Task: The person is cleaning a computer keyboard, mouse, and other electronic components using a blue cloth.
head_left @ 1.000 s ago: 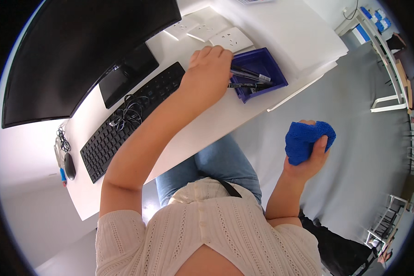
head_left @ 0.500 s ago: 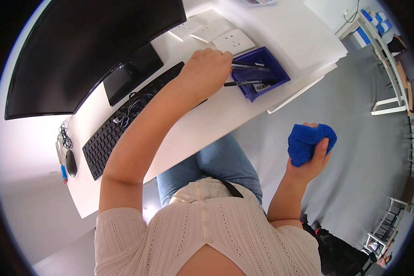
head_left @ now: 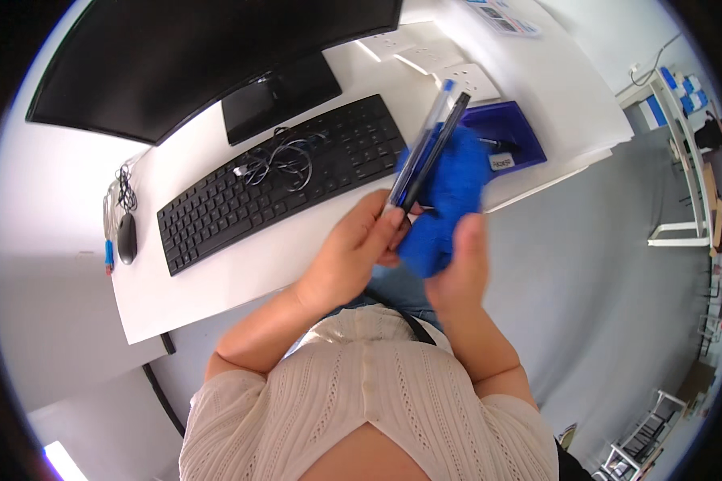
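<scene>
In front of my body, my left hand (head_left: 343,258) is closed around the lower ends of some pens. A clear-barrelled pen with a blue end (head_left: 419,148) and a black pen (head_left: 441,146) stick up out of it, slanting to the upper right. My right hand (head_left: 464,276) grips a blue cloth (head_left: 457,188), blurred by motion, behind and beside the pens. Just beyond the cloth, a purple-blue tray (head_left: 531,132) sits on the desk, partly hidden, with a dark pen (head_left: 501,145) in it.
A black keyboard (head_left: 297,176) with a coiled cable (head_left: 285,160) on top lies on the white desk (head_left: 217,293). Behind it stands a monitor (head_left: 192,64). A mouse (head_left: 127,239) rests at the left, and white socket plates (head_left: 467,82) lie by the tray.
My left hand has come back from the tray toward my body with pens in it. The right hand has carried the cloth leftward, up to the pens. The view has shifted.
</scene>
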A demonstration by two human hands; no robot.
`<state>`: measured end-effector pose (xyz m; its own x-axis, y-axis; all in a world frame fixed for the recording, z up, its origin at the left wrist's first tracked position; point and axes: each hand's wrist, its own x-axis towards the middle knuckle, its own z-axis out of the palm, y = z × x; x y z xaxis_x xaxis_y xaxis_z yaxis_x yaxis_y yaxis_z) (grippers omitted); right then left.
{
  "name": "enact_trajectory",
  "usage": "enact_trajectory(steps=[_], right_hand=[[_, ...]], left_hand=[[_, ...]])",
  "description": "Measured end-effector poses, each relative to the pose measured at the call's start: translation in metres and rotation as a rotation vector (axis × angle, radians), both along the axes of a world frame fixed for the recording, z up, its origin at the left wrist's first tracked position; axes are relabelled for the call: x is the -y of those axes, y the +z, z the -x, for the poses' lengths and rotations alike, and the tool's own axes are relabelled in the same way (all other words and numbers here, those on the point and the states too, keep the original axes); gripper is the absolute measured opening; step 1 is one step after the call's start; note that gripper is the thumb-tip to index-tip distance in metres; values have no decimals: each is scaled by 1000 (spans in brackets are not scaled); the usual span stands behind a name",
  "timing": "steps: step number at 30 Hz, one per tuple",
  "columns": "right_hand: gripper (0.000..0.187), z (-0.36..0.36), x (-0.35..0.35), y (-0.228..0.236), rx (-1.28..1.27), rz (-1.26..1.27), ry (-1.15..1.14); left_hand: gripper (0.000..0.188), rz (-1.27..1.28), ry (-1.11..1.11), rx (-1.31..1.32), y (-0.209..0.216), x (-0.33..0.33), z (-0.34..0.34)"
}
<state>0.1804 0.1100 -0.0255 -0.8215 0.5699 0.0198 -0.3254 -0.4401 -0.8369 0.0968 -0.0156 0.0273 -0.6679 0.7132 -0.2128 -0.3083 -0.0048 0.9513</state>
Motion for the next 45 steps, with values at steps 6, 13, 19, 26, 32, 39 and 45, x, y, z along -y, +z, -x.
enact_trajectory(steps=[6,13,19,26,32,39,45], right_hand=[[45,33,44,14,30,-110,197],[42,41,57,11,94,-108,253],[44,50,38,28,117,33,188],[36,45,11,45,-37,-475,-378],[47,43,55,30,-362,-1873,249],[14,55,28,42,-582,-2053,85],[5,61,-6,53,-523,-2046,120]], left_hand=[[22,343,78,-453,-27,45,-7],[18,286,105,-373,-31,70,-6],[18,216,-49,-168,-28,88,-5],[25,247,-21,-107,-17,119,0],[27,284,-48,-299,-21,126,-4],[11,237,-204,-435,-11,137,-4],[11,326,-196,-464,0,141,0]])
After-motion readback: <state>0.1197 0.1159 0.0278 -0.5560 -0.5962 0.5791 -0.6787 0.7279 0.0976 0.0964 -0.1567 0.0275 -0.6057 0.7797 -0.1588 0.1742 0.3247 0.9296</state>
